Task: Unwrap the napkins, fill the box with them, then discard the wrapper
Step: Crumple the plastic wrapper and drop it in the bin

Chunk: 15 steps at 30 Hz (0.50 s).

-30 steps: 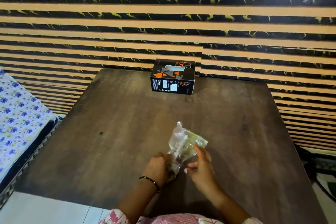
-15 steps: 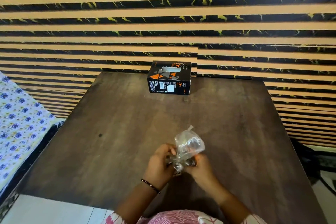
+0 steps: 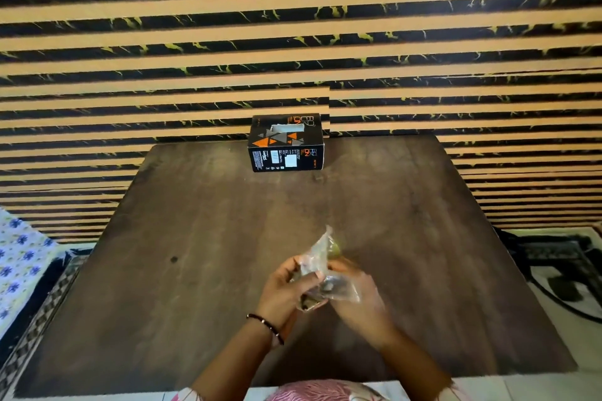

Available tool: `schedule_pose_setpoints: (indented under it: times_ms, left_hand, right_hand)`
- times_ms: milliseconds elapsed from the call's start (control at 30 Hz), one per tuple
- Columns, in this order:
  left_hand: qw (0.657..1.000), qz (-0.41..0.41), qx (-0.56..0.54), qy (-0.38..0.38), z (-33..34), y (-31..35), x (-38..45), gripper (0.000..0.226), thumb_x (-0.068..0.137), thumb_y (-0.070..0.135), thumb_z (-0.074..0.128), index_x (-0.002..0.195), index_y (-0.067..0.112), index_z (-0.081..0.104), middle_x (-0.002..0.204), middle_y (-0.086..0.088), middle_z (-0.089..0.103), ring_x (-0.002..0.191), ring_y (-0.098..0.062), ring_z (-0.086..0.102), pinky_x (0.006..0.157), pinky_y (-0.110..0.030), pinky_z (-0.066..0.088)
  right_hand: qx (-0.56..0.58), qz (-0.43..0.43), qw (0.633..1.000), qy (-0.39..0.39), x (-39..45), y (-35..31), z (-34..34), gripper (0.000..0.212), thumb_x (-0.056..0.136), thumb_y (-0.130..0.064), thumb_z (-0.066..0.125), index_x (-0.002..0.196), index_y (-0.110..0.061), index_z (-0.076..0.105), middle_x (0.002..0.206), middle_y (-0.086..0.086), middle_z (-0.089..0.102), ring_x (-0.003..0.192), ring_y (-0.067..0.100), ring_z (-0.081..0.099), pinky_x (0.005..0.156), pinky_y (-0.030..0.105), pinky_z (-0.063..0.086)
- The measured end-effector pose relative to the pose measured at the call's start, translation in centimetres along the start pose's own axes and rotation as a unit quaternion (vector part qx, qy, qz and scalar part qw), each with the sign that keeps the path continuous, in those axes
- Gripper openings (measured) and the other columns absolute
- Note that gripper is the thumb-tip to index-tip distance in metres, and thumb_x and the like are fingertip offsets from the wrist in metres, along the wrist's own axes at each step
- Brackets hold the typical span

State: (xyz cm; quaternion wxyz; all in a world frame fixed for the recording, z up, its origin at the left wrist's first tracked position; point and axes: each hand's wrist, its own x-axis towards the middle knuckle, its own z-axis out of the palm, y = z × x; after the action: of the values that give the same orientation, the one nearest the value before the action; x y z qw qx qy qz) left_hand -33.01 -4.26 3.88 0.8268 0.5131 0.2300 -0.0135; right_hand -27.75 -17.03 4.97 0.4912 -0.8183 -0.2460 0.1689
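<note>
Right then, scene: a dark wooden tabletop (image 3: 202,270) sat against a wall of tan and black stripes (image 3: 293,42), seen from above the person's hands.
Wrapper: the clear plastic wrapper (image 3: 321,265) was up off the tabletop at the near centre, crumpled, one loose corner poking upward and away from the person.
Left hand: the left hand (image 3: 286,290) was clenched on the wrapper's left side, fingers curled round the plastic.
Right hand: the right hand (image 3: 361,299) was grasping the wrapper too, from the right and below, the lower bunch of plastic draped over its fingers; this hand showed some blur.
Bracelet: a thin dark beaded bracelet (image 3: 267,327) ringed the left wrist.
Box: the black napkin box (image 3: 286,143) with orange and grey triangles stood at the far edge of the tabletop, near the wall, well apart from both hands.
Box opening: a pale slot showed in the top face; whether napkins filled it I could not tell.
Left edge: a white cloth with blue flowers (image 3: 19,264) lay beside the tabletop.
Near edge: pink patterned clothing (image 3: 319,392) showed at the bottom.
</note>
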Motion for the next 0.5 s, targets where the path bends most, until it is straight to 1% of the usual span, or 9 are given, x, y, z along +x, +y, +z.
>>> schedule_pose_setpoints:
  times_ms: [33, 100, 133, 167, 233, 267, 333, 400, 500]
  left_hand:
    - [1.000, 0.015, -0.003, 0.022, -0.5, 0.2, -0.4, 0.027, 0.069, 0.001, 0.072, 0.094, 0.009, 0.062, 0.086, -0.014, 0.067, 0.067, -0.019, 0.066, 0.058, -0.029, 0.057]
    - [0.998, 0.027, -0.006, 0.050, -1.8, 0.3, -1.0, 0.017, 0.077, -0.006, 0.062, 0.089, 0.006, 0.064, 0.085, -0.016, 0.067, 0.069, -0.023, 0.065, 0.057, -0.030, 0.057]
    - [0.998, 0.027, -0.009, 0.054, -2.4, 0.3, -1.2, 0.016, 0.077, -0.006, 0.060, 0.089, 0.004, 0.062, 0.087, -0.019, 0.066, 0.072, -0.027, 0.063, 0.061, -0.032, 0.056]
    - [0.998, 0.029, -0.008, 0.055, -2.6, 0.4, -1.5, 0.017, 0.074, -0.003, 0.063, 0.091, 0.000, 0.060, 0.089, -0.022, 0.064, 0.077, -0.029, 0.060, 0.066, -0.035, 0.054]
    - [0.999, 0.030, 0.017, 0.035, -2.8, 0.5, -2.5, 0.032, 0.063, 0.006, 0.066, 0.093, -0.003, 0.057, 0.091, -0.024, 0.061, 0.079, -0.028, 0.057, 0.070, -0.037, 0.050]
    - [0.998, 0.035, 0.038, 0.019, -2.7, 0.4, -3.1, 0.029, 0.064, 0.004, 0.065, 0.091, -0.001, 0.058, 0.087, -0.021, 0.061, 0.074, -0.024, 0.058, 0.066, -0.033, 0.051]
    - [0.997, 0.037, 0.059, -0.013, -2.3, 0.0, -3.9, 0.023, 0.076, -0.007, 0.058, 0.096, 0.003, 0.058, 0.084, -0.015, 0.061, 0.066, -0.014, 0.057, 0.057, -0.024, 0.051]
    - [0.997, 0.017, 0.031, -0.068, -1.9, 0.0, -4.7, 0.038, 0.077, -0.011, 0.053, 0.110, 0.007, 0.057, 0.091, -0.011, 0.065, 0.075, -0.017, 0.060, 0.058, -0.024, 0.054]
    - [0.986, -0.025, -0.042, -0.159, -1.0, 0.1, -5.7, 0.054, 0.065, -0.007, 0.050, 0.116, 0.010, 0.058, 0.095, -0.008, 0.071, 0.081, -0.019, 0.068, 0.058, -0.026, 0.056]
  right_hand:
    - [0.007, -0.012, 1.000, 0.002, -0.2, -0.3, 0.6, 0.033, 0.072, -0.010, 0.061, 0.104, -0.016, 0.066, 0.109, 0.001, 0.067, 0.101, 0.004, 0.061, 0.093, 0.036, 0.050]
    - [0.171, 0.040, 0.984, -0.035, -1.1, -1.0, 1.6, 0.049, 0.067, -0.015, 0.067, 0.116, -0.017, 0.060, 0.118, 0.001, 0.063, 0.110, 0.012, 0.060, 0.096, 0.036, 0.049]
    - [0.264, 0.049, 0.962, -0.046, -1.8, -1.3, 1.8, 0.062, 0.064, -0.017, 0.071, 0.123, -0.019, 0.052, 0.119, -0.002, 0.062, 0.110, 0.014, 0.060, 0.094, 0.036, 0.051]
    - [0.325, 0.069, 0.943, -0.035, -2.4, -1.2, 2.0, 0.074, 0.062, -0.017, 0.074, 0.130, -0.024, 0.044, 0.119, -0.009, 0.062, 0.108, 0.013, 0.061, 0.091, 0.036, 0.053]
    - [0.342, 0.074, 0.937, -0.020, -3.6, -2.4, 2.3, 0.086, 0.066, -0.009, 0.077, 0.133, -0.035, 0.031, 0.112, -0.019, 0.064, 0.101, 0.009, 0.064, 0.085, 0.034, 0.055]
    - [0.312, 0.080, 0.947, -0.013, -4.0, -2.6, 2.6, 0.082, 0.067, -0.005, 0.077, 0.131, -0.036, 0.034, 0.112, -0.017, 0.065, 0.098, 0.007, 0.065, 0.083, 0.030, 0.056]
    - [0.224, 0.091, 0.970, 0.027, -4.5, -2.4, 3.0, 0.059, 0.069, -0.004, 0.077, 0.114, -0.033, 0.053, 0.110, -0.005, 0.067, 0.095, 0.011, 0.067, 0.081, 0.026, 0.055]
    - [0.183, 0.100, 0.974, 0.087, -5.7, -2.3, 3.4, 0.042, 0.069, -0.004, 0.076, 0.098, -0.031, 0.062, 0.101, 0.001, 0.071, 0.095, 0.020, 0.068, 0.085, 0.036, 0.055]
    - [0.191, 0.103, 0.961, 0.172, -8.0, -2.0, 3.3, 0.034, 0.068, 0.000, 0.075, 0.096, -0.018, 0.068, 0.096, 0.009, 0.072, 0.090, 0.024, 0.069, 0.085, 0.048, 0.055]
